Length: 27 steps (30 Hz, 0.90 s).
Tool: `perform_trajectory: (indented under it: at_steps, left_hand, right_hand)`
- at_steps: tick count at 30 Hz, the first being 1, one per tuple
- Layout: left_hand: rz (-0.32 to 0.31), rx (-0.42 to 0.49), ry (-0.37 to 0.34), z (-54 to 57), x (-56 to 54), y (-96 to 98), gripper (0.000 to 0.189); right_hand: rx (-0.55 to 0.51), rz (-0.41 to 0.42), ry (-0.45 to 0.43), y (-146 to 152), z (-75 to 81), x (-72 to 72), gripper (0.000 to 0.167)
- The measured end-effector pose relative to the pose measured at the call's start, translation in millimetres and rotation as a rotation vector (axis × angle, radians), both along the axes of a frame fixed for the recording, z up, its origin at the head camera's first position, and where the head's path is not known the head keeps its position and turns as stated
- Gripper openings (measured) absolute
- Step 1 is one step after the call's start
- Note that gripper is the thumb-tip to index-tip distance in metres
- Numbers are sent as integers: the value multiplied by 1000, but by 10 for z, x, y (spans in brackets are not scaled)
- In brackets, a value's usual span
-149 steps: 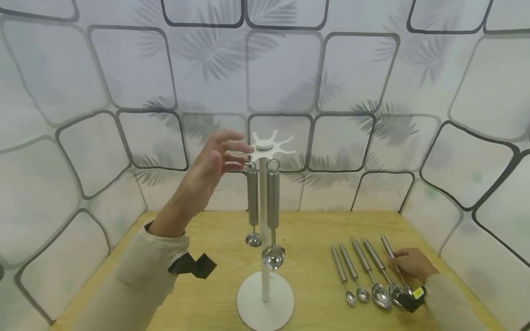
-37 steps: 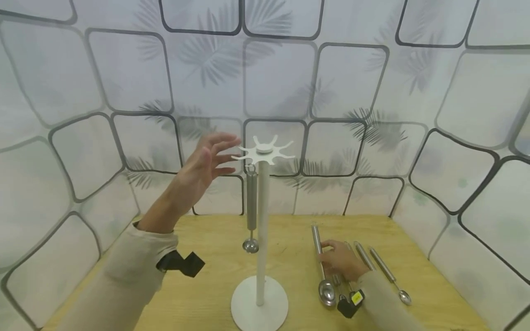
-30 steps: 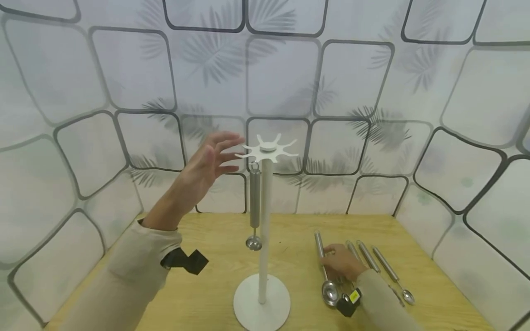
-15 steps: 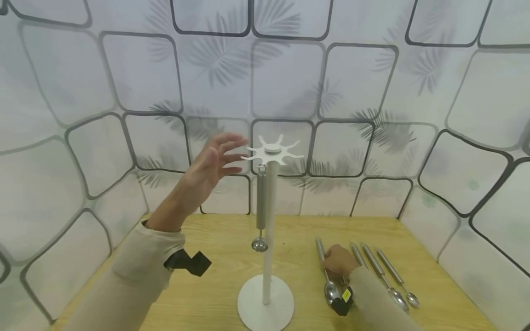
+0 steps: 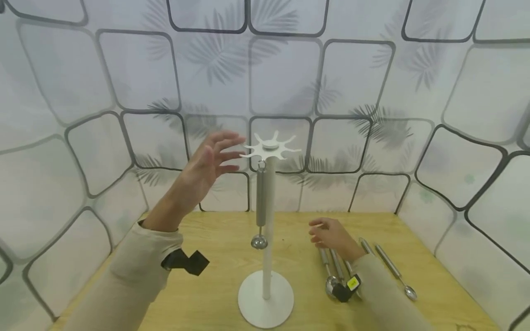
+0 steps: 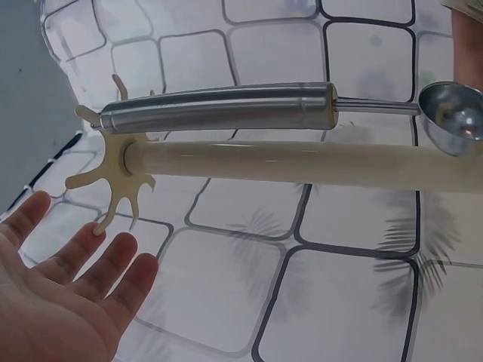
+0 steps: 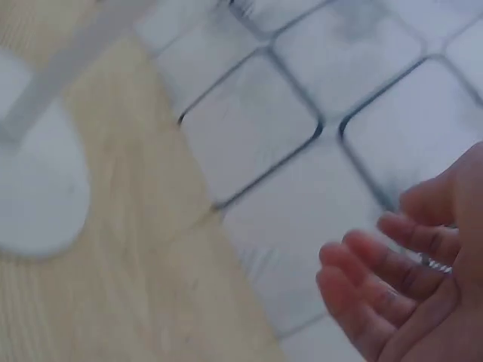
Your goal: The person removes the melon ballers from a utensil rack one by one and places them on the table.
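Observation:
A steel measuring spoon [image 5: 261,197] with a round bowl hangs by its ring from the white rotary hook rack [image 5: 270,149]. My left hand [image 5: 198,168] is raised at the rack's left side, its fingers spread and holding nothing. In the left wrist view one fingertip of the left hand [image 6: 68,302] meets a hook arm of the rack; touching or just in front, I cannot tell. Over the table to the right, my right hand [image 5: 333,236] is loosely bent and holds nothing. Below it lie several measuring spoons [image 5: 325,257], partly hidden by the hand and wrist strap.
The rack's round white base [image 5: 266,299] stands on the wooden table [image 5: 207,285]. At the far right of the row lies another measuring spoon [image 5: 391,264]. A patterned cloth [image 5: 285,78] closes off the back and both sides.
Of two measuring spoons on the rack five seconds ago, one still hangs. My right hand, lately at a spoon left in the table row, has let go and risen. My left hand stays by the rack.

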<state>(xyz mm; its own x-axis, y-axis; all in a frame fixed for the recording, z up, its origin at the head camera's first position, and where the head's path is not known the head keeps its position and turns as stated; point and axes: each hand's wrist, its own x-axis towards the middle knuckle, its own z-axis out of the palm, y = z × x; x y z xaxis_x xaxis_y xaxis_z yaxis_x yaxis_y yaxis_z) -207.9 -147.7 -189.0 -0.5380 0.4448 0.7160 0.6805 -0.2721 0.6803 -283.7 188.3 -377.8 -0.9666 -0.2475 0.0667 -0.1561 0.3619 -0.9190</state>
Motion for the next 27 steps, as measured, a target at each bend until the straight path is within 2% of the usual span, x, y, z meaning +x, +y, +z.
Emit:
perform_trajectory:
  at_steps: [2,4,9,11,14,18,21,24,27]
  left_hand:
    - [-8,10,-2,0,12,-13,56]
    - [-26,21,-1,-4,20,-23,54]
    - [-78,36,15,-23,29,-39,49]
    - [-94,37,26,-27,42,-42,48]
    - [-107,29,37,-27,73,-36,48]
    - [-96,14,31,-18,124,-22,51]
    - [-88,2,39,-21,126,-17,49]
    - [-77,-1,37,-21,122,-18,49]
    - [-66,-1,30,-26,116,-28,50]
  right_hand:
    - [-168,94,-11,-82,184,50,36]
    - [-283,178,4,-162,347,115,34]
    - [-447,375,68,-358,650,314,27]
    - [-456,431,116,-446,745,398,23]
    - [-416,496,227,-574,870,523,20]
    - [-380,545,388,-764,1021,677,36]
    - [-357,528,485,-885,1106,780,46]
    - [-315,482,549,-941,1168,855,40]
    - [-305,449,572,-911,1219,907,39]
